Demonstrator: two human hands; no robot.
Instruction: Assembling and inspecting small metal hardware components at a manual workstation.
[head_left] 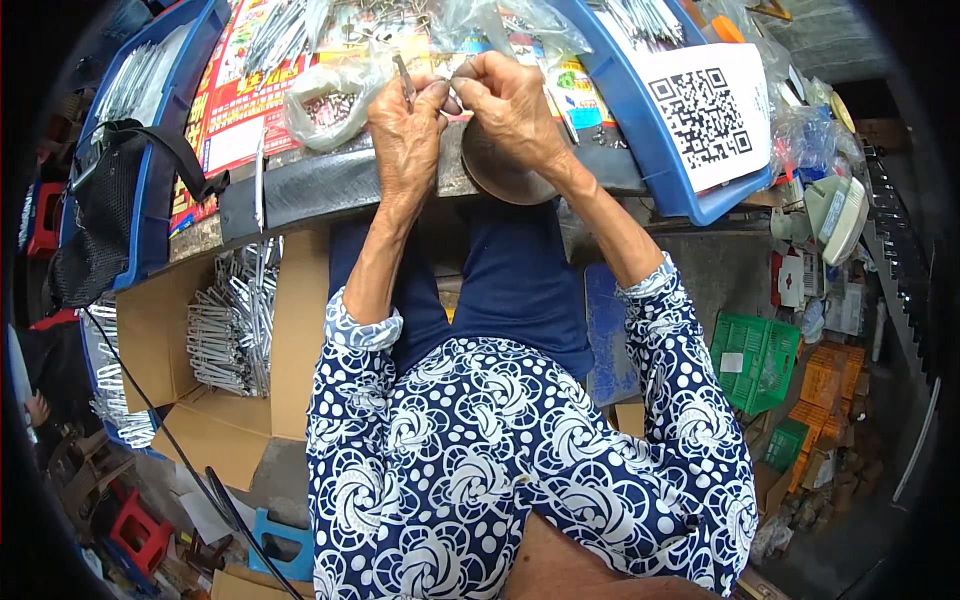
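Both my hands are raised close together over the table's near edge, fingertips almost meeting. My left hand (408, 125) is closed in a pinch, with a thin dark metal piece (403, 72) sticking up between its fingers. Thumb and fingers of my right hand (512, 108) are pinched together on something too small to make out. Below the right hand a round brownish bowl (505, 178) sits at the table edge, partly covered by the hand. Left of my left hand lies a clear plastic bag (335, 118) of small metal parts.
Blue trays (165, 190) stand at the left; another blue tray (640, 120) at the right carries a white code sheet (705, 115). Bundles of thin metal rods (275, 40) lie on the red printed sheet. A cardboard box (300, 330) of metal pieces stands below left, a green crate (752, 362) below right.
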